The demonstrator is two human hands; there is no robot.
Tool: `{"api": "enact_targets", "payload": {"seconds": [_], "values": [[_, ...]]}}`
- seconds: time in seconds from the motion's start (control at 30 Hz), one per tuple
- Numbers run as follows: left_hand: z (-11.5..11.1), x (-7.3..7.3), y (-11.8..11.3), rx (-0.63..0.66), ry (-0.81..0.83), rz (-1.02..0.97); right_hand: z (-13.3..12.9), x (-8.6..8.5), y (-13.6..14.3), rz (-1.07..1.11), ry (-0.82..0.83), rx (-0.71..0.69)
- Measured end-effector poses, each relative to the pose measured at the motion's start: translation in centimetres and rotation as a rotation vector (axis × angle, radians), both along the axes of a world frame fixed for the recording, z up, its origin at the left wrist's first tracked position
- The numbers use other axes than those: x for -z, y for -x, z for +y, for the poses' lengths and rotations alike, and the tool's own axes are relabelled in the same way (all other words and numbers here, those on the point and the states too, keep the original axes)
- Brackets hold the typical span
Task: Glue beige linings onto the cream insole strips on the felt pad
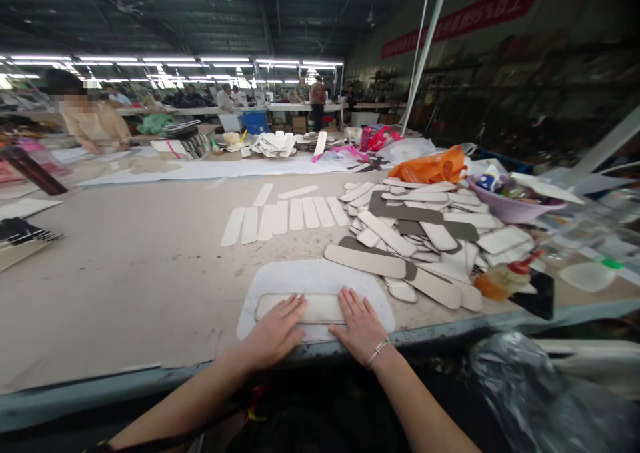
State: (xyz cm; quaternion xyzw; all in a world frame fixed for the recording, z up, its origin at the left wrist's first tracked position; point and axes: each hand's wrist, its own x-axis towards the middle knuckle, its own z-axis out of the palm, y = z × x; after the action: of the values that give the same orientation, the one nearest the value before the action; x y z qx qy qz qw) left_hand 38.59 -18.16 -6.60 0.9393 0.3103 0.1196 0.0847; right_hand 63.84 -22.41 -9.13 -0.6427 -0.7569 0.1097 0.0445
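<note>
A long white strip with rounded ends and a dark edge (323, 308) lies flat on a pale sheet (305, 274) near the table's front edge. My left hand (277, 329) rests on the strip's left part, palm down, fingers stretched out. On the right end lies my right hand (359, 323), its fingers spread; a bracelet circles that wrist. Neither hand wraps round anything. Beyond the sheet, several pale strips (296, 214) lie side by side in a row. To the right is a loose heap of white and dark grey strips (387, 233).
Right of the heap are a bottle with a red nozzle (503, 279), a lilac basin (520, 207) and an orange bag (430, 166). A person (95, 123) works at the far left. Dark bundled pieces (23, 236) lie at the left edge.
</note>
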Motion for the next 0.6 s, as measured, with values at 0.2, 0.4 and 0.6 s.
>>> {"api": "enact_targets", "payload": {"seconds": [0.2,0.4,0.6], "values": [[0.4,0.5,-3.6,0.107,0.125,0.224,0.0,0.1,-0.1,-0.015,0.0,-0.008],[3.6,0.2,5.0,-0.004,0.049,0.309,0.0,-0.1,-0.2,0.003,0.001,-0.008],[4.3,1.7,7.3,-0.043,-0.022,0.209,0.1,-0.7,-0.2,0.005,0.047,0.015]]}}
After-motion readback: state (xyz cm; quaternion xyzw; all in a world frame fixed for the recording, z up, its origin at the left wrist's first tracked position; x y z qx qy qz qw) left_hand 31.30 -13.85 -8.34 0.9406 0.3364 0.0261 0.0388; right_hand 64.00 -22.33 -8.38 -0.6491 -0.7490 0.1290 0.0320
